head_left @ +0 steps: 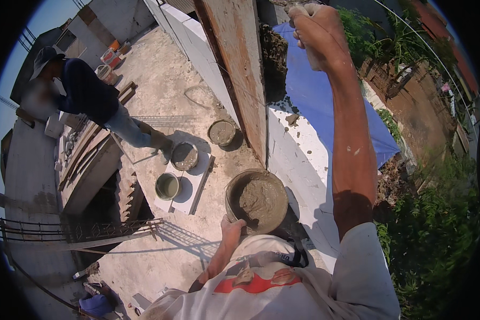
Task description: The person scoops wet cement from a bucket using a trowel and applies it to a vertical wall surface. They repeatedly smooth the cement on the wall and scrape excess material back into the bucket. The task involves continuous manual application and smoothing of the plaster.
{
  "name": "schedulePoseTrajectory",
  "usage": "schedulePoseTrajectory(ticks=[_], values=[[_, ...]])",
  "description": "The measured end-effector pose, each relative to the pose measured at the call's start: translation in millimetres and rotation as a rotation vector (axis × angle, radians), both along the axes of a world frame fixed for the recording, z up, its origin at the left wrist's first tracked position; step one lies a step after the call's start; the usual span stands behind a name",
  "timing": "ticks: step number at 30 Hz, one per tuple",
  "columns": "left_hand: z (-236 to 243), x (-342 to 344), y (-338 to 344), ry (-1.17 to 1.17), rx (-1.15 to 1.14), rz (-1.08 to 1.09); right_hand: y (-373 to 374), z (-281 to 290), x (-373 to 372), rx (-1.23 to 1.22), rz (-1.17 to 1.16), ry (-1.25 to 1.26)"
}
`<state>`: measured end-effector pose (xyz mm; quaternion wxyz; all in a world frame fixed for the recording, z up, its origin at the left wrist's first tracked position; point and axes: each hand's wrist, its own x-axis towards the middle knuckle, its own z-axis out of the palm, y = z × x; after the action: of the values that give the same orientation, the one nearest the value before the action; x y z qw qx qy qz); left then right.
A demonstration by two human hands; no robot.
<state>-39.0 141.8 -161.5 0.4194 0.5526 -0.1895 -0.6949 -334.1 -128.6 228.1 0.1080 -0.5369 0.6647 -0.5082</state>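
My left hand (233,230) grips the near left rim of a bucket of wet grey mortar (261,200), with the thumb over the edge. The bucket is close against my body, beside the white block wall. High at the top of the view, my right hand (317,32) is closed in a fist at the end of a stretched arm. A pale end, perhaps a handle, shows below the fist, but most of what it holds is hidden. Next to it stands an upright board (240,64) with a rough lump of mortar (274,64) along its right side.
Another mortar bucket (222,133) stands by the board. Two more buckets (184,156) (168,186) rest on a white block (200,186). At the left a person (90,90) in a hat stands near planks. A rebar cage (90,232) crosses the lower left. Blue sheeting (309,96) hangs beyond the wall (298,170).
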Motion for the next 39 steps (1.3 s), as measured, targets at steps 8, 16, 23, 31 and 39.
schedulePoseTrajectory(ticks=[8, 16, 23, 31, 39], values=[[16.5, 8.8, 6.6, -0.057, 0.016, 0.053, 222.0, -196.0, 41.6, 0.228, 0.241, 0.216], [-12.5, 14.5, 24.4, -0.229, -0.018, 0.009, 242.7, -374.3, 50.7, 0.706, 0.565, 0.996], [0.7, 18.3, 28.3, -0.145, -0.107, -0.012, 237.0, -431.3, 43.8, 0.748, 0.828, 0.771], [-1.3, 21.5, 28.9, -0.296, -0.085, -0.095, 255.2, -435.2, 68.9, 0.88, 0.845, 0.34], [-6.8, 27.8, 19.4, -0.166, -0.008, 0.071, 262.3, -394.8, 63.5, 0.888, 0.769, 0.105]])
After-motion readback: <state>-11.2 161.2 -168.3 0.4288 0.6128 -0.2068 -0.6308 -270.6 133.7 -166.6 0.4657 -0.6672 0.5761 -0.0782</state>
